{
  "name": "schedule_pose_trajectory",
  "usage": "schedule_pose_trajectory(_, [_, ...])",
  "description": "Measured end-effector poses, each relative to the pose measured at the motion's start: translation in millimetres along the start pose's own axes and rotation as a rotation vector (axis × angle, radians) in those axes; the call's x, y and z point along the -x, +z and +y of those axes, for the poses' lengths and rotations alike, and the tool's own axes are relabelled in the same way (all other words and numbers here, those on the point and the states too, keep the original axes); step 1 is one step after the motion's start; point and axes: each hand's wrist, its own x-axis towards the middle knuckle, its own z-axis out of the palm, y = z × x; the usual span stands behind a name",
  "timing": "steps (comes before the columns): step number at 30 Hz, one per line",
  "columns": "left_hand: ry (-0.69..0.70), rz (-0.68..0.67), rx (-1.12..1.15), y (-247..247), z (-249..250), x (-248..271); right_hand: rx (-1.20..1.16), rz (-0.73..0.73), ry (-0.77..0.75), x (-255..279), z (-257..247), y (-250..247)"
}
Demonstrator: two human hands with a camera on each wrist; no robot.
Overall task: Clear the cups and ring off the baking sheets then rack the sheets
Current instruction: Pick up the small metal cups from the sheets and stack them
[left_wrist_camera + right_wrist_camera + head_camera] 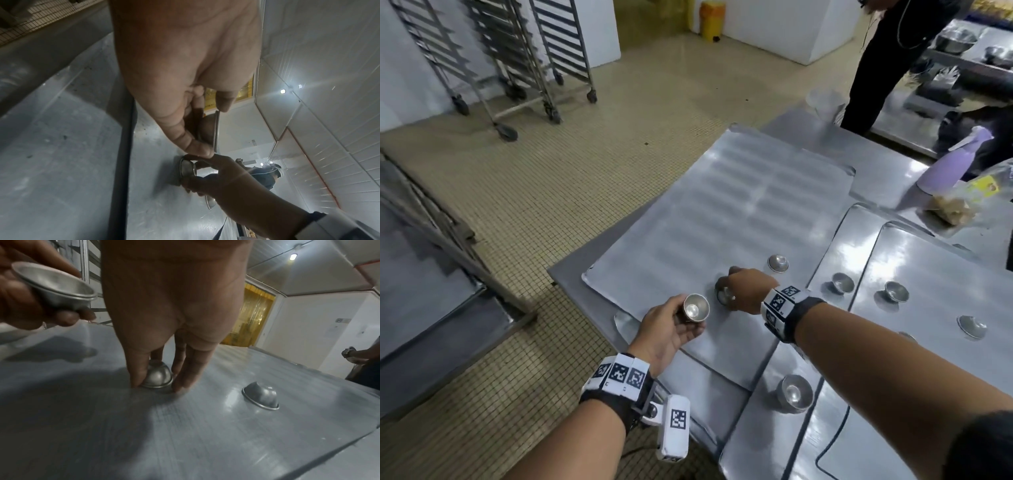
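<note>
Clearing metal cups off baking sheet [722, 205].
L hand [671, 330] holding round shiny cup [695, 307] upright; R hand [748, 289] pinching upturned domed cup [158, 378] just beside.

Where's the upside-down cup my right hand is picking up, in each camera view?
Head: upside-down cup at centre, mostly under the right hand.
Left wrist: lower centre, seen edge-on between the right hand's fingers.
Right wrist: centre.
Shared landmark: the held cup in the left hand.
</note>
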Motion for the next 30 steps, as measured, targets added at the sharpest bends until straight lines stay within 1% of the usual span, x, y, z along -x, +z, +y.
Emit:
schedule_pose_trajectory(7, [-0.015, 0.005, -0.006, -4.6, -4.0, -3.1, -0.015, 0.057, 0.019, -3.6, 1.9, 5.0])
schedule_pose_trajectory(10, [-0.016, 0.001, -0.012, -3.1, -4.2, -2.7, -0.085, 0.077, 0.038, -0.5, 5.8, 6.2])
schedule_pose_trajectory(14, [-0.015, -0.012, -0.027, -0.9, -4.2, -1.5, -0.137, 0.131, 0.016, 5.0, 13.0, 7.5])
schedule_pose_trajectory(20, [-0.016, -0.023, -0.038, 2.5, -5.2, 1.1, -0.147, 0.114, 0.019, 15.6, 16.2, 10.8])
schedule_pose_trajectory(25, [-0.010, -0.034, -0.044, 4.4, -6.0, 3.7, -0.127, 0.113, 0.050, 18.3, 16.2, 18.0])
schedule_pose_trajectory(30, [0.005, -0.043, -0.055, 8.8, -8.4, 4.6, -0.166, 0.148, 0.083, 24.5, 17.3, 18.5])
